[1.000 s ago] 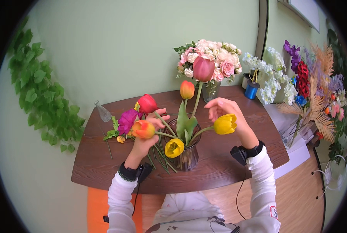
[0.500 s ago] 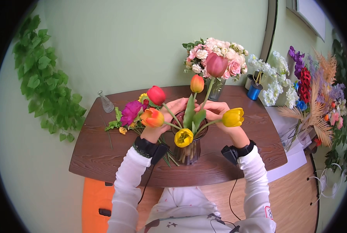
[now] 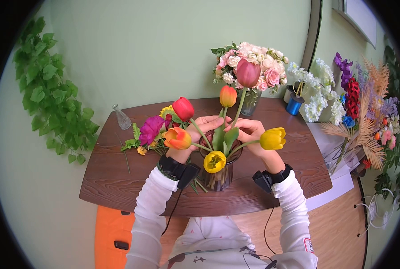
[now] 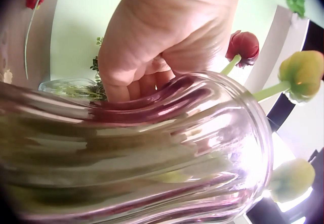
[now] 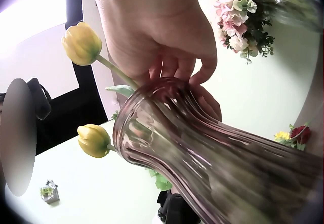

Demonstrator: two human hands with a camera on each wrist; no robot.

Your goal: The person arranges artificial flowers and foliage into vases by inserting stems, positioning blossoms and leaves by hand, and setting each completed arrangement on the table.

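A ribbed, purple-tinted glass vase (image 3: pixel 218 177) stands upright, holding several tulips. At its mouth my left hand (image 3: pixel 201 130) pinches the stem of the upright orange tulip (image 3: pixel 227 96) between thumb and fingers. Opposite, the curled fingers of my right hand (image 3: pixel 252 132) are on the stem of the tall pink tulip (image 3: pixel 248 73). A red tulip (image 3: pixel 183 109) and an orange-yellow tulip (image 3: pixel 178 138) lean left over my left hand. One yellow tulip (image 3: pixel 273 138) leans right, and another yellow tulip (image 3: pixel 214 162) faces me. In the right wrist view, the vase rim (image 5: pixel 121 127) partly hides my fingertips.
Loose flowers, including a purple bloom (image 3: pixel 151 129), lie left on the brown table (image 3: pixel 119 188). Behind them is a small clear bottle (image 3: pixel 122 119). A pink-and-white bouquet (image 3: pixel 267 65) and a blue spool (image 3: pixel 294 106) stand at the back right, with more artificial flowers (image 3: pixel 353 96) beyond.
Both hands, apart on either side of the vase a second ago, have come together at the stems above its mouth. Over the last half second they moved only slightly.
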